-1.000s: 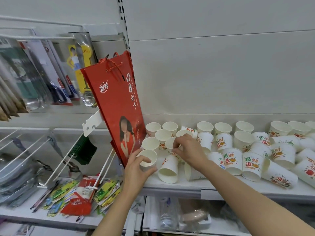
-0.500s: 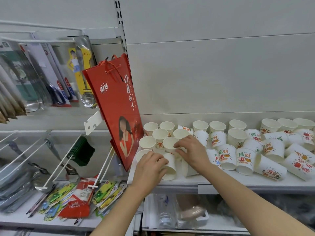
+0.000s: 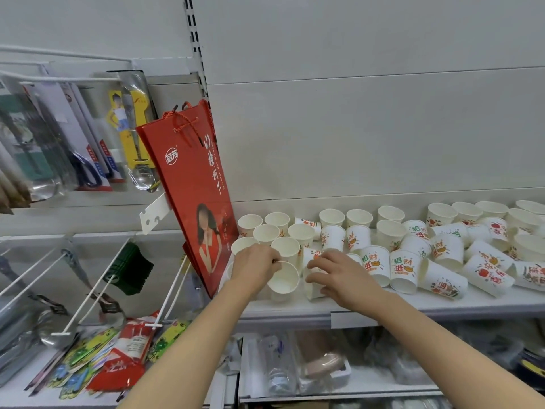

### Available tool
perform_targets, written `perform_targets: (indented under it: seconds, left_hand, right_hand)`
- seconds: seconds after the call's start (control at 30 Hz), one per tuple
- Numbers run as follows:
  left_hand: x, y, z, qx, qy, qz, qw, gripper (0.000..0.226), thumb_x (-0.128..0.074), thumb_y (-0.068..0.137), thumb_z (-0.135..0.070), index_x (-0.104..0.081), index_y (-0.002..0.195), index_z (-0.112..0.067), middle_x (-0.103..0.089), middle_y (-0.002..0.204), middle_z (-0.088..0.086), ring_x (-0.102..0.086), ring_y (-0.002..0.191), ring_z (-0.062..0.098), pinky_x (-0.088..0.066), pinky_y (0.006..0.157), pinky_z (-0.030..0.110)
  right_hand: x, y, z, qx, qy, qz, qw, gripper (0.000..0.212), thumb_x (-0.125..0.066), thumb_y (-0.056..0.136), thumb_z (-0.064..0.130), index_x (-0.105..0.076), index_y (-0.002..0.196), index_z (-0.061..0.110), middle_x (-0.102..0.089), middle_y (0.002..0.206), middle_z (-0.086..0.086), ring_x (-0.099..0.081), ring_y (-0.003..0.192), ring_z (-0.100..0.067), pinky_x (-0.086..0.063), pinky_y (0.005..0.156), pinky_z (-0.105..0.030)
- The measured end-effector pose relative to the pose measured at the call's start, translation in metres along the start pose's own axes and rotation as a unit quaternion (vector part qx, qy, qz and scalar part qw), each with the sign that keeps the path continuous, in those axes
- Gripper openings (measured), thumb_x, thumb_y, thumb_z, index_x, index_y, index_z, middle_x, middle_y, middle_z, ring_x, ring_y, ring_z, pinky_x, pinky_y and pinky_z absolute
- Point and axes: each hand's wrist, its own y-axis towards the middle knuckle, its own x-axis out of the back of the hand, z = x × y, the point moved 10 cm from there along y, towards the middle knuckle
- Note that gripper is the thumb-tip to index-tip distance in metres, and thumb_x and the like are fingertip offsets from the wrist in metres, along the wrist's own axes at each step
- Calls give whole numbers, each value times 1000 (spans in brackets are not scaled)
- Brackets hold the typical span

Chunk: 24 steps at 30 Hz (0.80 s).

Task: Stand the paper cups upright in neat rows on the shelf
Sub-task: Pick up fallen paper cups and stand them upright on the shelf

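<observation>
At shelf [image 3: 442,305] front-left, left hand [image 3: 253,268] grips a tipped cup [image 3: 283,280]; right hand [image 3: 339,276] curls round another cup [image 3: 314,287]. Rotate each mouth-up, seat beside the upright cups [image 3: 267,233].

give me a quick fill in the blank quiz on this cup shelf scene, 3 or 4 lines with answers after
1. The left hand holds a paper cup whose open mouth faces the ____.
2. The tall bag leaning at the left end of the shelf is coloured ____.
3. The cup with red and green print, near the shelf's front edge to the right of the right hand, is lying on its ____.
4. The cups grouped next to the bag stand ____.

Missing words: camera; red; side; upright
</observation>
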Motion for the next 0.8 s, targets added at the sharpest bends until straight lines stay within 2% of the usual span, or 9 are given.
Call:
perform_targets:
  seconds: [0.03, 0.1, 0.17, 0.27, 0.37, 0.47, 0.6, 0.8]
  left_hand:
    - [0, 1, 1, 0, -6, -4, 1000, 24, -58, 91, -38, -71, 110, -32, -70, 102, -4, -62, 100, 20, -48, 73, 32]
    - [8, -5, -3, -20, -13, -64, 998, 28, -58, 91, -43, -70, 113, -32, -68, 107, -8, -57, 103, 16, -45, 77, 31]
    - [14, -20, -13, -67, -28, -116, 991, 32, -55, 89, -55, -72, 104, -33, -66, 102, -13, -53, 99, 11, -39, 77, 25]
    - [-4, -36, -25, -121, -4, -64, 991, 43, -54, 80, -67, -69, 103, -35, -66, 99, -16, -48, 99, 11, -35, 82, 25]
    - [-5, -38, -24, -118, 14, -45, 992, 32, -63, 84, -45, -62, 114, -35, -66, 103, -16, -47, 106, 14, -31, 85, 26]
    - [6, -39, -20, -88, -3, -70, 994, 24, -64, 87, -29, -64, 111, -35, -68, 97, -16, -50, 102, 14, -29, 78, 26]
    - [9, -40, -14, -67, -10, -70, 995, 18, -63, 89, -32, -68, 106, -35, -68, 98, -16, -50, 99, 11, -29, 78, 24]
    - [7, -44, -5, -58, -34, -59, 996, 17, -64, 88, -37, -70, 104, -35, -69, 98, -18, -52, 99, 9, -34, 84, 24]
  right_hand:
    - [-1, 1, 1, 4, -7, 6, 1000, 40, -85, 58, 21, -66, 94, 26, -63, 108, 2, -48, 95, -21, -50, 73, -35]
    - [-4, 4, 3, 9, -20, 15, 1000, 37, -84, 59, 20, -65, 91, 24, -61, 107, -1, -52, 92, -23, -51, 71, -37]
    - [-9, 6, 3, 11, -25, 18, 999, 32, -82, 61, 17, -63, 86, 23, -61, 104, -1, -55, 88, -24, -50, 69, -38]
    - [-10, 9, 2, 14, -15, 14, 1000, 24, -81, 63, 17, -62, 76, 22, -60, 94, 2, -55, 84, -23, -50, 66, -38]
    - [1, 8, -6, -18, 24, -11, 999, 20, -82, 62, 22, -64, 71, 24, -62, 86, 7, -53, 80, -19, -47, 61, -32]
    - [10, 1, -21, -94, 97, -52, 989, 13, -79, 70, 30, -68, 75, 27, -63, 85, 14, -51, 85, -15, -47, 65, -32]
    - [12, -10, -30, -182, 145, -105, 967, 13, -82, 69, 29, -72, 77, 27, -66, 80, 16, -48, 85, -14, -46, 67, -32]
    - [10, -15, 1, -150, 106, -122, 975, 18, -85, 65, 20, -70, 73, 25, -65, 75, 15, -46, 81, -12, -41, 62, -31]
